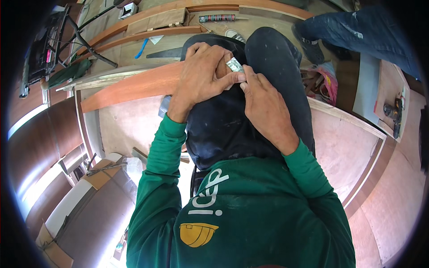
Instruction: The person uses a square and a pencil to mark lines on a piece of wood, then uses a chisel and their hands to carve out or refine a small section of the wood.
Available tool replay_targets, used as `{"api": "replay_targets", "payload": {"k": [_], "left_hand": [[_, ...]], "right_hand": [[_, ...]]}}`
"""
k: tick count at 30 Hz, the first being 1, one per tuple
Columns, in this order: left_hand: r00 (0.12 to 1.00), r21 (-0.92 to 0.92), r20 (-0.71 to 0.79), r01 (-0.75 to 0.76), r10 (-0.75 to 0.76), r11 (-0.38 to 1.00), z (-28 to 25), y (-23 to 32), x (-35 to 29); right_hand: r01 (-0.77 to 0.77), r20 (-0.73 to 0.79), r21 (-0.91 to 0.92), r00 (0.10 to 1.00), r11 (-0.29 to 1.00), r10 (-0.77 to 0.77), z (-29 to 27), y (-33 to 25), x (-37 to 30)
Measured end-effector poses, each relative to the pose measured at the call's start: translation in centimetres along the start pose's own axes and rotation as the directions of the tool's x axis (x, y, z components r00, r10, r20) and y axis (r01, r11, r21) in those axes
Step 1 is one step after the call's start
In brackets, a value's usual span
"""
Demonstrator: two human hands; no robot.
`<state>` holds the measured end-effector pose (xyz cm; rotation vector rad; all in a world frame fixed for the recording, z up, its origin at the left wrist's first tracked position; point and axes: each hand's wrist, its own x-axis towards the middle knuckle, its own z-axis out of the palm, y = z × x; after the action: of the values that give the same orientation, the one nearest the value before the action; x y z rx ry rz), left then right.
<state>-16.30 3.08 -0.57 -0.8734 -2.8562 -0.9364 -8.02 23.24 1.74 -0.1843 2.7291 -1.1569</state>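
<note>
A reddish-brown wooden board (134, 85) slants up from the left to my lap. My left hand (203, 73) is closed around its end, with the thumb stretched toward my right hand. Against the board's end is a small shiny piece (234, 65) with a silver-green pattern; its exact kind does not show. My right hand (268, 102) is closed in a pinch at the right edge of this piece, its fingertips touching my left thumb. Whatever else those fingertips hold is hidden.
A saw-like grey blade (164, 53), a blue strip (142, 48) and a cartridge tube (216, 18) lie beyond my knees. Another person's legs (357, 35) are at far right, near a pink bag (330, 80). A power drill (395, 114) lies at right; a cardboard-edged package (96, 196) stands at left.
</note>
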Motion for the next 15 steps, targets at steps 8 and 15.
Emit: {"api": "replay_targets", "payload": {"k": [8, 15], "left_hand": [[0.999, -0.001, -0.033, 0.026, -0.027, 1.000, 0.2, 0.1, -0.3], [0.999, 0.041, 0.012, 0.030, -0.031, 0.999, 0.0, 0.1, -0.3]], "right_hand": [[-0.031, 0.047, 0.011, 0.998, 0.999, 0.031, -0.7, 0.2, 0.2], [-0.006, 0.082, 0.002, 0.997, 1.000, 0.005, -1.3, -0.2, 0.5]]}}
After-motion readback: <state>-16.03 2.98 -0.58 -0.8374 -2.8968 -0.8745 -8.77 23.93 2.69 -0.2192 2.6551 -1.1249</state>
